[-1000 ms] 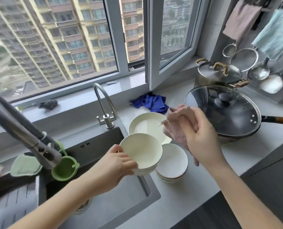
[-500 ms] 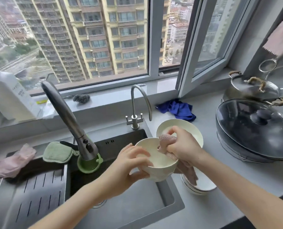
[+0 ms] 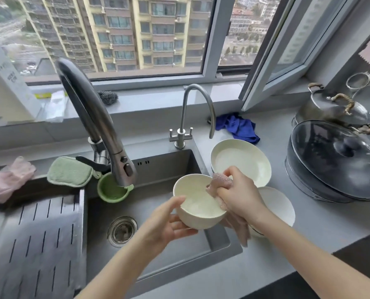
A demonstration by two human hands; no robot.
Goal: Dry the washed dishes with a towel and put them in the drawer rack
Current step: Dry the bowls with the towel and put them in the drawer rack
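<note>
Head cam, L hand (image 3: pixel 169 227) cupping bowl (image 3: pixel 198 203) over sink (image 3: pixel 158 212), R hand (image 3: pixel 240 195) pinching towel (image 3: pixel 220 182), prob. inside rim, faucet (image 3: pixel 97 124) beside.

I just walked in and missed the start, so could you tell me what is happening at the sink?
A person is drying a cream ceramic bowl over the steel sink. The left hand cups it from below; the right hand presses a pink knitted towel against its inner rim. More cream dishes wait on the grey counter.

Glossy ceramic bowl (image 3: pixel 198 203), nubbly cloth towel (image 3: pixel 220 182)
</note>
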